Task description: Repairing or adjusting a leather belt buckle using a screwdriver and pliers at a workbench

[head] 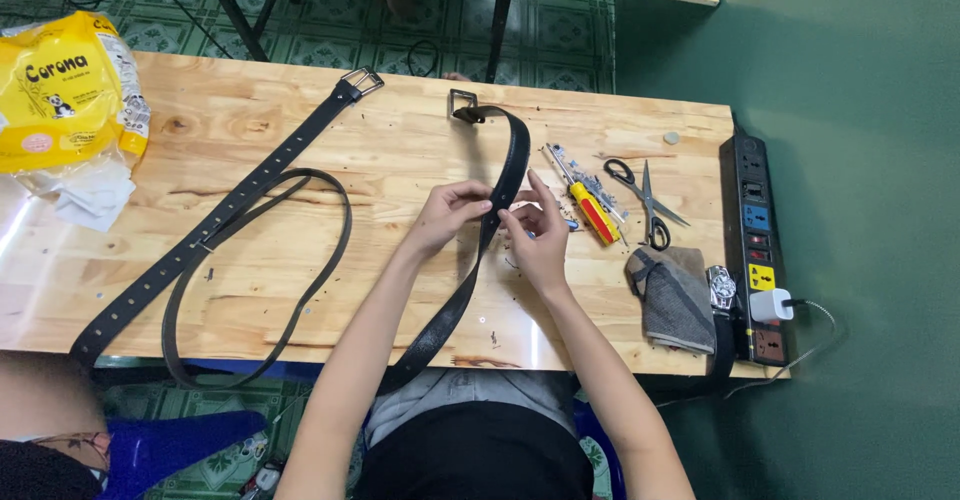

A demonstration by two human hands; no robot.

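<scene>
Pale pine tabletop (400, 160) over green tiles: left hand (447, 215) and right hand (537, 235) pinch a black leather belt (505, 175) between closed fingers, lifting its middle for close work; a screwdriver (590, 210) and scissors (640, 195) lie just right.

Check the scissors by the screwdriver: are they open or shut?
Open. The scissors lie flat on the wooden table with their blades spread apart in a narrow V, beside the red and yellow screwdriver.

Black leather belt (478, 250), w/ metal buckle at 12 o'clock end, lies curved across desk (400, 160) centre; mid-section lifted slightly, pinched between both hands; tail hangs off desk edge at 6 o'clock.
</scene>
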